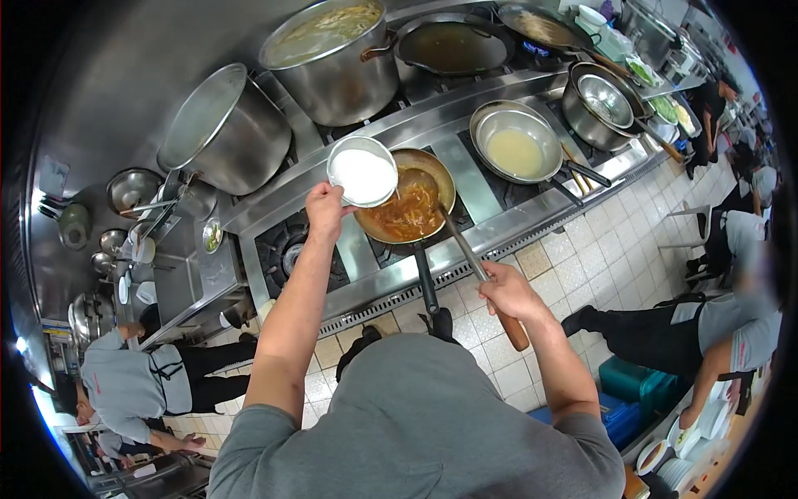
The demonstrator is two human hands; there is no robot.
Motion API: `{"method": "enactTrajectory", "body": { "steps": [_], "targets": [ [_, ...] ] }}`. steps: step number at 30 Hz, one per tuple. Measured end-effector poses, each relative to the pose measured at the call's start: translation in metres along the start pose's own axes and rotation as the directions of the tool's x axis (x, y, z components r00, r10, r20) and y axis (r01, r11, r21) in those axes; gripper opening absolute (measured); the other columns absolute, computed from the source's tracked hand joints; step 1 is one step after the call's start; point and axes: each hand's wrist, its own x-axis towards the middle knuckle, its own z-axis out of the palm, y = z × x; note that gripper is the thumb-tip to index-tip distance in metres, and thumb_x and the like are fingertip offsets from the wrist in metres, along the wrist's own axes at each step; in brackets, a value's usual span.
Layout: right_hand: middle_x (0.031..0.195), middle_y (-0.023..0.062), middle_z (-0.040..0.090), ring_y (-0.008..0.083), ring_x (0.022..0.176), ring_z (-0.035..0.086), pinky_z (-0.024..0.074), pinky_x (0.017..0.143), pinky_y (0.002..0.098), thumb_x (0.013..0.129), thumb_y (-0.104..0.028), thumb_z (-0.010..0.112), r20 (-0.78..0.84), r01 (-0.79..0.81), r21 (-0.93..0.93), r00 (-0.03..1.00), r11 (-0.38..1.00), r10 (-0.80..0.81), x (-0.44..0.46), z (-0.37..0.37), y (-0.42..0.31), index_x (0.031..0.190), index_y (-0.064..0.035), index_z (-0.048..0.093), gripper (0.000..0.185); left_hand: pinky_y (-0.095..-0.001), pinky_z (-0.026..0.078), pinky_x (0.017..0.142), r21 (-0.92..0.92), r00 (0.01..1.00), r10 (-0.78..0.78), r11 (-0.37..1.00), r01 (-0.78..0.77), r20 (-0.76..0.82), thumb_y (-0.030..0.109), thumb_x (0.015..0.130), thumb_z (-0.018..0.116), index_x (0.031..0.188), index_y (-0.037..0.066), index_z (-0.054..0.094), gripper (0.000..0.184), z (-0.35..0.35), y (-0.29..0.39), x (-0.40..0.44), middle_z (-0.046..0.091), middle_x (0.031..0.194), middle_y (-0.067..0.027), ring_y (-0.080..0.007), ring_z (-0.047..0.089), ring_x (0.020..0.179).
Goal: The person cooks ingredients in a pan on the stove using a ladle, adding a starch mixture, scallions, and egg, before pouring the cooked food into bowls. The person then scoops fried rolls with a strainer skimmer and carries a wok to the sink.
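My left hand [326, 208] grips the rim of a metal bowl [363, 171] of white liquid, tilted over the left side of a frying pan [447, 177]. Brown-orange sauce with pieces of food [407, 218] lies in the pan, which sits on a burner with its black handle [425, 279] toward me. My right hand [507, 291] is closed round the wooden end of a long ladle [468, 249]. The ladle's bowl rests in the sauce.
Large steel pots [224, 129] and a dark wok [455, 46] stand along the back. Right of the pan, another pan [515, 154] holds pale liquid. An unlit burner [293, 258] is at left. People stand at left [125, 382] and right [715, 324].
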Motion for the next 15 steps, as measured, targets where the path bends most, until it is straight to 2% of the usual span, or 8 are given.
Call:
{"method": "enactTrajectory", "body": {
  "steps": [1, 2, 4, 8, 11, 13, 14, 15],
  "targets": [
    [0.080, 0.0136, 0.066, 0.0241, 0.062, 0.065, 0.0524, 0.059, 0.0378, 0.089, -0.010, 0.062, -0.065, -0.004, -0.159, 0.998, 0.987, -0.007, -0.004, -0.001, -0.009, 0.113, 0.0035, 0.065, 0.028, -0.0458, 0.067, 0.068, 0.007, 1.000, 0.007, 1.000, -0.007, 0.000, 0.002, 0.091, 0.056, 0.075, 0.010, 0.047, 0.020, 0.000, 0.002, 0.000, 0.060, 0.088, -0.0059, -0.0216, 0.067, 0.079],
    [0.080, 0.0136, 0.066, 0.0241, 0.062, 0.065, 0.0524, 0.059, 0.0378, 0.089, -0.010, 0.062, -0.062, -0.001, -0.161, 0.998, 0.987, -0.009, -0.002, -0.003, -0.007, 0.113, 0.0035, 0.065, 0.028, -0.0458, 0.067, 0.068, 0.006, 1.000, 0.010, 1.000, -0.010, -0.004, 0.002, 0.091, 0.056, 0.075, 0.010, 0.047, 0.020, 0.001, 0.003, -0.001, 0.060, 0.088, -0.0059, -0.0216, 0.067, 0.079],
    [0.090, 0.0227, 0.071, 0.0391, 0.080, 0.070, 0.0544, 0.074, 0.0440, 0.087, -0.010, 0.062, -0.126, 0.203, -0.415, 0.952, 0.887, -0.278, 0.006, -0.007, 0.002, 0.120, 0.0037, 0.062, 0.036, -0.0457, 0.067, 0.067, -0.004, 1.000, 0.014, 1.000, -0.014, -0.011, 0.002, 0.091, 0.056, 0.075, 0.010, 0.047, 0.020, 0.001, 0.005, -0.001, 0.059, 0.087, -0.0054, -0.0216, 0.068, 0.079],
    [0.099, 0.0276, 0.070, 0.0488, 0.096, 0.066, 0.0519, 0.085, 0.0471, 0.084, -0.009, 0.062, -0.171, 0.268, -0.566, 0.887, 0.779, -0.429, 0.039, -0.006, 0.020, 0.120, 0.0046, 0.060, 0.038, -0.0460, 0.067, 0.068, -0.005, 1.000, 0.010, 1.000, -0.010, -0.019, 0.002, 0.091, 0.055, 0.077, 0.010, 0.047, 0.019, 0.002, 0.011, -0.003, 0.057, 0.086, -0.0043, -0.0214, 0.067, 0.079],
    [0.087, 0.0226, 0.071, 0.0383, 0.083, 0.070, 0.0543, 0.076, 0.0436, 0.088, -0.010, 0.062, -0.167, 0.335, -0.605, 0.834, 0.722, -0.526, 0.067, 0.004, 0.027, 0.116, 0.0040, 0.061, 0.031, -0.0398, 0.067, 0.062, -0.066, 0.999, -0.003, 0.998, 0.000, -0.044, 0.002, 0.091, 0.056, 0.076, 0.009, 0.047, 0.020, 0.006, 0.018, -0.009, 0.055, 0.082, -0.0030, -0.0180, 0.065, 0.072],
    [0.074, 0.0122, 0.066, 0.0235, 0.068, 0.067, 0.0534, 0.064, 0.0382, 0.091, -0.011, 0.061, -0.024, 0.092, -0.101, 0.995, 0.991, -0.095, 0.080, 0.012, 0.029, 0.109, 0.0021, 0.062, 0.023, -0.0406, 0.068, 0.062, -0.104, 0.999, -0.011, 0.995, 0.006, -0.044, 0.002, 0.092, 0.056, 0.076, 0.008, 0.046, 0.019, 0.007, 0.022, -0.012, 0.053, 0.085, -0.0039, -0.0194, 0.065, 0.075],
    [0.069, 0.0024, 0.057, 0.0106, 0.056, 0.056, 0.0462, 0.052, 0.0305, 0.092, -0.012, 0.061, 0.035, 0.073, 0.103, 0.996, 0.992, -0.077, 0.088, 0.019, 0.041, 0.104, -0.0016, 0.063, 0.016, -0.0406, 0.068, 0.062, -0.104, 0.999, -0.009, 0.995, 0.004, -0.044, 0.002, 0.092, 0.056, 0.076, 0.008, 0.046, 0.019, 0.008, 0.024, -0.013, 0.053, 0.085, -0.0039, -0.0194, 0.065, 0.075],
    [0.069, 0.0024, 0.057, 0.0106, 0.056, 0.056, 0.0462, 0.052, 0.0305, 0.092, -0.012, 0.061, 0.036, 0.074, 0.103, 0.996, 0.992, -0.078, 0.088, 0.023, 0.045, 0.104, -0.0016, 0.063, 0.016, -0.0407, 0.068, 0.062, -0.105, 0.998, -0.026, 0.994, 0.020, -0.053, 0.002, 0.092, 0.055, 0.076, 0.008, 0.046, 0.019, 0.008, 0.026, -0.015, 0.053, 0.086, -0.0045, -0.0200, 0.065, 0.075]
  ]
}}
